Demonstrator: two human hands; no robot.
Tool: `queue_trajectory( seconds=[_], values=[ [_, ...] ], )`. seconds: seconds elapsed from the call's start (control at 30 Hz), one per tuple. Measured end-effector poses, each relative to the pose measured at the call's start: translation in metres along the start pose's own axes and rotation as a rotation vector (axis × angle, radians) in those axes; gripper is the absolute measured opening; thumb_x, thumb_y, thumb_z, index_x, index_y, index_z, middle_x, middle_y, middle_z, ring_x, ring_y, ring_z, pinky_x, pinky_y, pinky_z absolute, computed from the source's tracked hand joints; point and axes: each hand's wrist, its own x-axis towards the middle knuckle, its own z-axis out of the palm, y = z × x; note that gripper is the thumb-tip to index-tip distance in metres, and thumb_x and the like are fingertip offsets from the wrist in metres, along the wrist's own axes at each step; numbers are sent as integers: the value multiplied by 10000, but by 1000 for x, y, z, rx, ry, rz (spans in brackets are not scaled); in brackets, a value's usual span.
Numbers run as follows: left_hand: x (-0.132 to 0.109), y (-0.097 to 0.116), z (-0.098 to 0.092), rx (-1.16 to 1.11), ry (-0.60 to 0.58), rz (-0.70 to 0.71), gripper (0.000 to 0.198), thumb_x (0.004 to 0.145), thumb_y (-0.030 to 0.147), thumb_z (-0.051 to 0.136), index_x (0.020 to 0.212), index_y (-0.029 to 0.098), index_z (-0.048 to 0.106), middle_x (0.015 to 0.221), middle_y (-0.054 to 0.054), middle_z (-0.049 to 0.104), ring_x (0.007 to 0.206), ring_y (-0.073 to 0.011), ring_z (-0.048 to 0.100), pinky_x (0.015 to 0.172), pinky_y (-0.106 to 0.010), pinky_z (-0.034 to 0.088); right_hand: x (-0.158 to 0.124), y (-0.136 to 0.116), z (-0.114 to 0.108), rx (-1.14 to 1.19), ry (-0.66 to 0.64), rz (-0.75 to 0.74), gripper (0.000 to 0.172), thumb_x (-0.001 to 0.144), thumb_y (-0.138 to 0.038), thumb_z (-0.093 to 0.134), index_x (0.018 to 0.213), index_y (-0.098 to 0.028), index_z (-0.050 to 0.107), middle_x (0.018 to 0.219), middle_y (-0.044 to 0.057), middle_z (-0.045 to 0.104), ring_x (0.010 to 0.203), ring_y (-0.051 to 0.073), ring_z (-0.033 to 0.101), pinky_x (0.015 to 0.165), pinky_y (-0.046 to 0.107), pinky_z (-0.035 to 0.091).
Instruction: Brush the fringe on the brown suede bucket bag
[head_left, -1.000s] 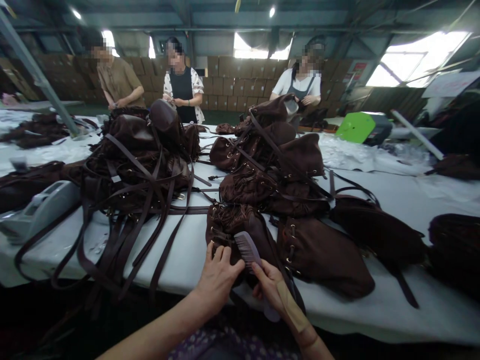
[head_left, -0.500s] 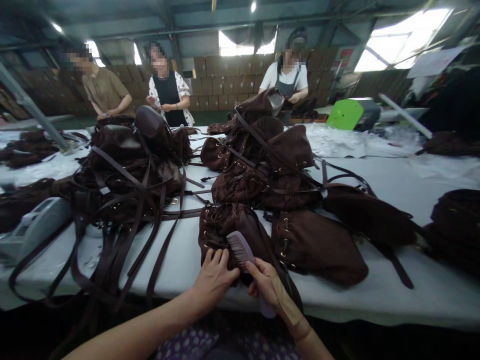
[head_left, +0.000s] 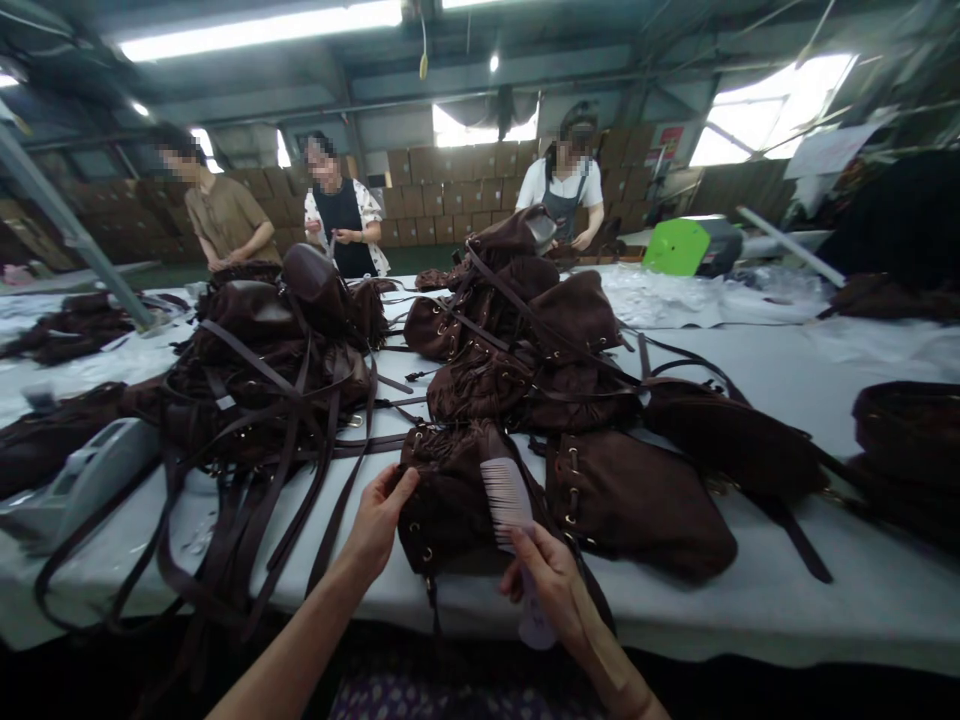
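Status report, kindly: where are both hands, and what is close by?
Right hand holds pale comb over near brown bag. Left hand at that bag's left edge. More bags piled beyond.

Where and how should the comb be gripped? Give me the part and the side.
Probably by its handle, coming from the right, as the right hand does: the comb has its teeth facing left, its solid back facing right, and its handle end pointing back toward the person.
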Motion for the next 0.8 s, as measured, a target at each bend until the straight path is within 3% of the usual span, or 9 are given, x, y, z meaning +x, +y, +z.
queue_trajectory(
  seconds=[0.13, 0.23, 0.4, 0.47, 0.57, 0.7, 0.8],
  values=[
    [5, 23, -7, 86, -71, 81, 335, 761, 441, 757, 917, 169, 640, 843, 8, 667, 732, -115, 593, 683, -204, 465, -16, -12, -7, -33, 15, -129, 513, 831, -679, 553, 917, -177, 614, 507, -18, 593, 468, 143, 540, 482, 236, 409],
    [4, 30, -18, 207, -99, 152, 292, 789, 434, 724, 866, 175, 613, 772, 31, 618, 651, -94, 530, 610, -189, 414, -28, -14, -10, -114, 11, -131, 477, 843, -663, 554, 829, -190, 616, 506, -24, 575, 449, 146, 533, 463, 244, 398],
    [-28, 23, -27, 595, -454, 267, 112, 828, 281, 647, 810, 175, 617, 925, -34, 629, 899, -180, 578, 797, -272, 441, -32, -32, -1, -49, 94, -40, 515, 790, -673, 589, 896, -170, 625, 417, -40, 528, 368, 124, 451, 396, 219, 327],
    [-46, 15, -24, 780, -531, 342, 28, 813, 210, 623, 813, 181, 625, 1042, -61, 636, 1011, -216, 569, 895, -329, 424, -24, -42, 9, -16, 102, -54, 473, 779, -611, 637, 946, -169, 615, 411, -64, 507, 340, 105, 416, 368, 200, 301],
    [-68, 3, -18, 1018, -535, 451, 83, 804, 157, 588, 852, 201, 639, 1179, -71, 620, 1070, -237, 549, 942, -391, 407, -4, -44, 37, -78, -2, -50, 432, 750, -506, 701, 1011, -179, 593, 501, -70, 557, 337, 102, 451, 336, 194, 328],
    [-81, -10, -21, 1178, -539, 566, 169, 805, 142, 554, 888, 235, 667, 1044, -63, 670, 985, -229, 582, 860, -378, 476, 12, -31, 76, -200, -150, 32, 322, 729, -338, 721, 972, -158, 611, 603, -46, 611, 392, 99, 501, 355, 192, 386],
    [-91, -18, -32, 1181, -550, 747, 199, 756, 152, 594, 859, 289, 695, 1092, -31, 695, 1016, -238, 619, 891, -383, 521, 10, -35, 66, -245, -89, 31, 234, 799, -338, 687, 934, -156, 629, 583, -47, 608, 409, 116, 523, 378, 212, 429]
  ],
)
